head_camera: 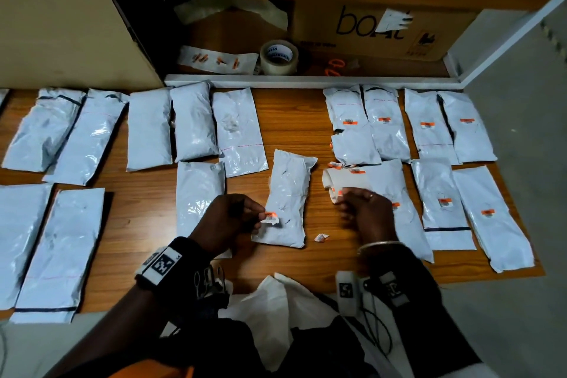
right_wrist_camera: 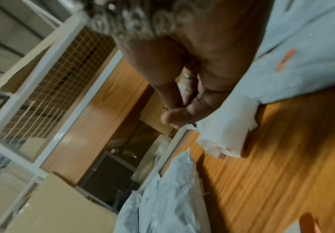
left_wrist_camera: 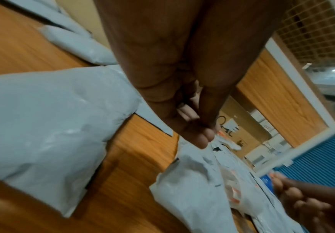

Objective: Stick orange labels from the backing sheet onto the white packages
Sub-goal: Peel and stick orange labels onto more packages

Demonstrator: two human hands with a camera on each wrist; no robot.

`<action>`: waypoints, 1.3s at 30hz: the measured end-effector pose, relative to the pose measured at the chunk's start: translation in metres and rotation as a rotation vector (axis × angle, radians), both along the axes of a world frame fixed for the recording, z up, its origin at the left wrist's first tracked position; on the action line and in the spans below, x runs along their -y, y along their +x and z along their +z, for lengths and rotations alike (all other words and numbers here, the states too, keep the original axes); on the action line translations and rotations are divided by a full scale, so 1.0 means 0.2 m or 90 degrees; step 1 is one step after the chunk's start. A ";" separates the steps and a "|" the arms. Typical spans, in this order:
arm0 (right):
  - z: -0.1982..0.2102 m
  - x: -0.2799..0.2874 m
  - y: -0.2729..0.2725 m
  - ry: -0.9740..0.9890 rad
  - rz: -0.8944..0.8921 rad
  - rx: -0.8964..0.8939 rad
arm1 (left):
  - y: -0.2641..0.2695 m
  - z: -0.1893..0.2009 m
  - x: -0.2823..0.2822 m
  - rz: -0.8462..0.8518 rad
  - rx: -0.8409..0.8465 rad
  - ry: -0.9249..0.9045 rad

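I am pinching an orange label (head_camera: 270, 218) in my left hand (head_camera: 228, 218) over the middle package (head_camera: 287, 202). Right of it, my right hand (head_camera: 365, 209) is gripping the curled backing sheet (head_camera: 346, 181); seven packages there are labelled (those left are bare).

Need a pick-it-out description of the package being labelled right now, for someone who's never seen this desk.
Start at the bare strip of the wooden table between the two groups of white packages. The package lies alone there, tilted, just ahead of the left hand. Unlike its neighbours, it has an orange label held at its near left edge by that hand's fingertips.
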State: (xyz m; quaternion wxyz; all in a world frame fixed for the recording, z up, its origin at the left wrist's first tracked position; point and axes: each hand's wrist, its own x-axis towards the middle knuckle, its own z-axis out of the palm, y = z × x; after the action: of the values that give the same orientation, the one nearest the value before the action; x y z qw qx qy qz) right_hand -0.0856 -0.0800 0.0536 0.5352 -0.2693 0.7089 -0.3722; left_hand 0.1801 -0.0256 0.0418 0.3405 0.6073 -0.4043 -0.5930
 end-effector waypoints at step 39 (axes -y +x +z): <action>-0.04 -0.01 0.19 -0.117 0.352 -0.003 | -0.09 0.01 0.13 0.061 -0.139 0.077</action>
State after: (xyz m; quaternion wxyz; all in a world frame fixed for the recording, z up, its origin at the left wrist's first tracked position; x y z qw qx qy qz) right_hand -0.0474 -0.0771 0.0460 0.5882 -0.5006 0.5731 -0.2738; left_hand 0.1627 -0.0509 0.0428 0.3732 0.5772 -0.2990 -0.6619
